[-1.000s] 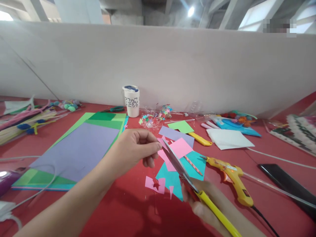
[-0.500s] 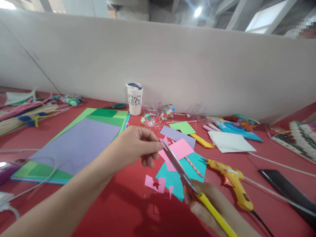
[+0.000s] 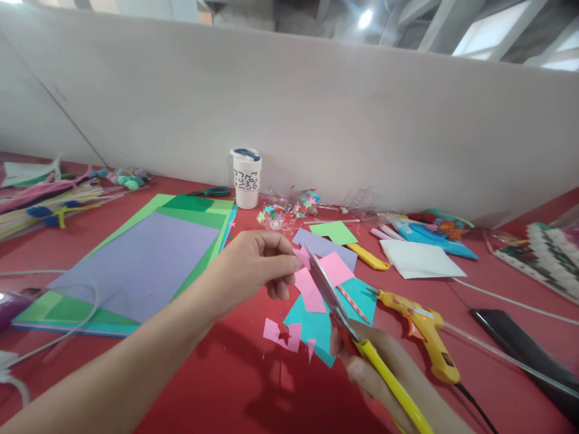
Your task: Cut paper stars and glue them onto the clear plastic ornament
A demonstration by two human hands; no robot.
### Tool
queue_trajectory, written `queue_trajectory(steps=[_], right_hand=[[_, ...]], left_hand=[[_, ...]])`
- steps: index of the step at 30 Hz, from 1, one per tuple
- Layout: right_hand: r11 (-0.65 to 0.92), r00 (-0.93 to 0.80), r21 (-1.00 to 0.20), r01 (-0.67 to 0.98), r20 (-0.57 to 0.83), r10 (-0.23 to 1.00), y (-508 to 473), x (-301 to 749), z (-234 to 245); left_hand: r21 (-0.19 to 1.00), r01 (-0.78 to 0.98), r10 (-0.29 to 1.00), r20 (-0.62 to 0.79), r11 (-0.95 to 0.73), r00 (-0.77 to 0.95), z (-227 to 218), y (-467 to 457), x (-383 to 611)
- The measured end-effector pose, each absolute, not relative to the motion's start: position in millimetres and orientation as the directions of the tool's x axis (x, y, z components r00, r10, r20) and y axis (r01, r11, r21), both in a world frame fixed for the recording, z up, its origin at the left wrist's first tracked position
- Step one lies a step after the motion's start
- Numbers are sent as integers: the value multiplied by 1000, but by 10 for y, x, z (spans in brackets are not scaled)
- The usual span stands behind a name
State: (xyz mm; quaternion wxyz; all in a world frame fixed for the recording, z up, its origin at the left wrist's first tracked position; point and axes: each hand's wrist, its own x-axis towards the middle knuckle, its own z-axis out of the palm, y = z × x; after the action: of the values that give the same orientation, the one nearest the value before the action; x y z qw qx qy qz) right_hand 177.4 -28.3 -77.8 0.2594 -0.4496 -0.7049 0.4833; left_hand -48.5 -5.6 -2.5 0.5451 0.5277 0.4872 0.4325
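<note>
My left hand (image 3: 266,262) pinches a small pink paper piece (image 3: 302,255) between thumb and fingertips. Its shape looks like a star, partly hidden by the fingers and the blades. Yellow-handled scissors (image 3: 328,289) are gripped in my right hand (image 3: 368,355), their blades pointing up and left against the pink piece. Below on the red table lie a pink scrap with a star-shaped hole (image 3: 271,333) and a thin pink sliver (image 3: 312,348). Behind the blades, pink paper (image 3: 337,268) rests over a teal sheet (image 3: 298,319) and a striped pencil (image 3: 355,305).
A yellow hot glue gun (image 3: 418,325) and a black object (image 3: 511,343) lie at right. Large coloured sheets (image 3: 149,259) are stacked at left, crossed by a white cable. A white cup (image 3: 246,181) and star confetti (image 3: 280,216) stand behind. A yellow cutter (image 3: 368,257) lies near white paper (image 3: 423,259).
The scissor blades have shifted slightly relative to the pink piece, and more of that piece now shows beside my left fingertips. The whole view has moved a little.
</note>
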Motion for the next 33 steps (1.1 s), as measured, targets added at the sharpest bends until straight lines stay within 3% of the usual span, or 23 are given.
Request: queue_trajectory(steps=[5, 13, 15, 17, 19, 21, 23, 26, 28, 30, 32, 33], right_hand=[[52, -401, -956, 288, -72, 913, -309, 1763, -680], [-45, -302, -998, 37, -54, 952, -349, 1724, -604], [-62, -286, -998, 21, -65, 956, -342, 1719, -606], [-49, -323, -998, -43, -32, 946, -325, 1728, -613], [-47, -366, -988, -145, 10, 931, -301, 1742, -616], [-132, -421, -967, -219, -28, 907, -280, 1753, -605], [-249, -497, -943, -222, -111, 861, -270, 1759, -579], [-289, -544, -938, -191, -144, 826, -278, 1763, -538], [-232, -508, -961, -151, -126, 852, -292, 1763, -526], [-175, -434, -982, -69, -128, 892, -307, 1756, -526], [-137, -351, -991, 9, -131, 927, -319, 1738, -527], [-127, -302, -991, 43, -134, 944, -323, 1726, -525]], left_hand=[[983, -69, 963, -152, 171, 222, -158, -116, -269], [956, 15, 879, -275, 292, 391, -351, -227, -28], [971, 75, 883, -238, 227, 404, -373, -254, -2], [978, 205, 934, -43, -33, 355, -387, -284, -2], [807, 372, 874, 332, -458, 355, -398, -314, -27], [452, 453, 637, 607, -768, 475, -413, -339, -64], [172, 460, 439, 692, -871, 573, -435, -353, -94], [-9, 450, 306, 720, -893, 622, -476, -347, -116], [7, 427, 300, 723, -904, 623, -491, -325, -117], [170, 443, 417, 722, -880, 552, -482, -299, -103], [512, 436, 670, 612, -740, 419, -454, -286, -65], [730, 381, 818, 441, -567, 369, -437, -286, -37]])
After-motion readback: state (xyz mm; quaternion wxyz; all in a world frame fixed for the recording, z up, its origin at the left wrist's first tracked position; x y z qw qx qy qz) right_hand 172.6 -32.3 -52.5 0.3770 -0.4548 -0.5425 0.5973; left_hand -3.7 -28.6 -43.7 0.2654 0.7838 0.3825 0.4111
